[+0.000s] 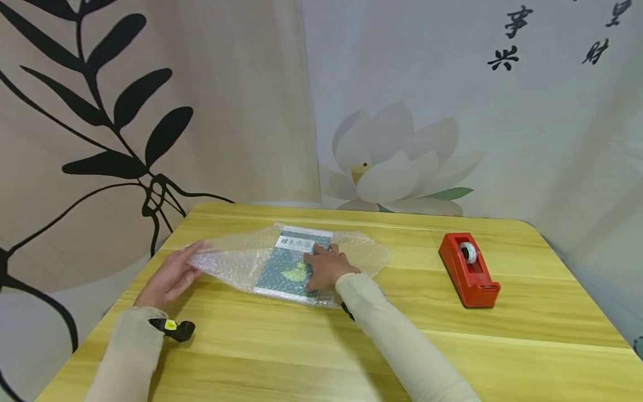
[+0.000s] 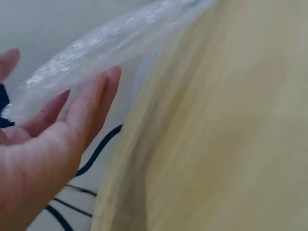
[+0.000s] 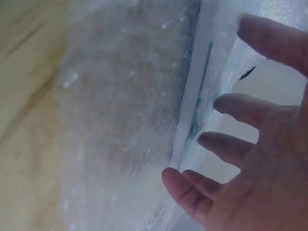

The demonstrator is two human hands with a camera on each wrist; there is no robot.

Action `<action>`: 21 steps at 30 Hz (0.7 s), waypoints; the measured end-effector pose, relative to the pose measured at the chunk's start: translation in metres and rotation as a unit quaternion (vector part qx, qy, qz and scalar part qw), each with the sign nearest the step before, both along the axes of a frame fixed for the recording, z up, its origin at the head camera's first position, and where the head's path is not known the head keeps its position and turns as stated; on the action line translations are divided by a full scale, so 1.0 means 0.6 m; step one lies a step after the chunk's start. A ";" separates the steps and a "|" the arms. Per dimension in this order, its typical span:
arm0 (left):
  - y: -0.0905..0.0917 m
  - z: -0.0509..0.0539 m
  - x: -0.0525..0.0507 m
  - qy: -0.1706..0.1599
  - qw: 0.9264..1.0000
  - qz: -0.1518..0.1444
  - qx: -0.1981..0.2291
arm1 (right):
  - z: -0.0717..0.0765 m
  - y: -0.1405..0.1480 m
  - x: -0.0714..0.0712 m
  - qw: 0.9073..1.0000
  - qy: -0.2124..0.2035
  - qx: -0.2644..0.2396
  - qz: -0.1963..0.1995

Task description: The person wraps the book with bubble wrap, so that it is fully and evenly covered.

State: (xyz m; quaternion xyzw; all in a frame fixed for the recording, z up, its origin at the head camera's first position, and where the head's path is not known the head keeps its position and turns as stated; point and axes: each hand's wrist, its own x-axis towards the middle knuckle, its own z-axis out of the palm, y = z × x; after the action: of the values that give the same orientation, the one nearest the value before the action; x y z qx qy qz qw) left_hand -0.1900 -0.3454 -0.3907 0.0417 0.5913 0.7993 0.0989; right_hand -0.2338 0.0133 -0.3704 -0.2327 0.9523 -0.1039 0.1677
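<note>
A book with a blue-green cover and a white title band lies under clear bubble wrap on the wooden table. The wrap extends past the book on both sides. My right hand rests on the covered book with its fingers spread; in the right wrist view the book's pale page edge shows through the wrap. At the wrap's left end, my left hand touches the plastic. The left wrist view shows its nearly straight fingers beneath the raised wrap, the thumb apart at the frame's edge.
A red tape dispenser with a roll of tape stands on the right part of the table. The table's left edge runs close beside my left hand. Behind the table hangs a printed cloth with leaves and a lotus.
</note>
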 end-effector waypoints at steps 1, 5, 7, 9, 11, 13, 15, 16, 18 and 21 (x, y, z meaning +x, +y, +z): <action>0.003 -0.003 0.002 0.016 0.999 -0.028 0.022 | 0.000 0.000 0.000 1.000 -0.002 -0.001 0.000; 0.019 -0.015 0.009 0.060 0.993 -0.096 0.017 | 0.000 -0.001 0.000 1.000 -0.007 -0.003 -0.001; 0.031 -0.020 0.014 0.054 0.994 -0.089 -0.017 | 0.000 0.000 0.001 1.000 -0.007 -0.004 -0.002; 0.046 -0.024 0.017 0.035 0.995 -0.064 -0.072 | 0.000 0.001 0.001 1.000 -0.008 -0.006 -0.004; 0.064 -0.026 0.019 0.005 0.989 -0.035 -0.145 | -0.001 0.002 0.001 1.000 -0.009 -0.009 -0.005; 0.082 -0.027 0.018 -0.017 0.975 -0.018 -0.220 | -0.002 0.002 0.001 1.000 -0.009 -0.012 -0.006; 0.099 -0.025 0.016 -0.024 0.961 -0.010 -0.277 | -0.002 0.002 0.000 1.000 -0.007 -0.014 -0.005; 0.106 -0.024 0.014 -0.020 0.956 -0.007 -0.293 | -0.003 0.002 0.000 1.000 -0.007 -0.015 -0.005; 0.116 -0.021 0.013 -0.005 0.950 0.001 -0.311 | -0.003 0.002 -0.001 1.000 -0.008 -0.016 -0.005; 0.126 -0.015 0.012 0.029 0.943 0.008 -0.331 | -0.003 0.002 -0.002 1.000 -0.012 -0.015 -0.007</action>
State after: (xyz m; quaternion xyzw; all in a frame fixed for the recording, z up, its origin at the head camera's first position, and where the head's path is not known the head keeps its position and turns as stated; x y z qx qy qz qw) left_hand -0.1831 -0.2696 -0.3995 0.0248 0.8255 0.5576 0.0839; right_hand -0.2351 0.0145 -0.3719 -0.2275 0.9501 -0.1222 0.1750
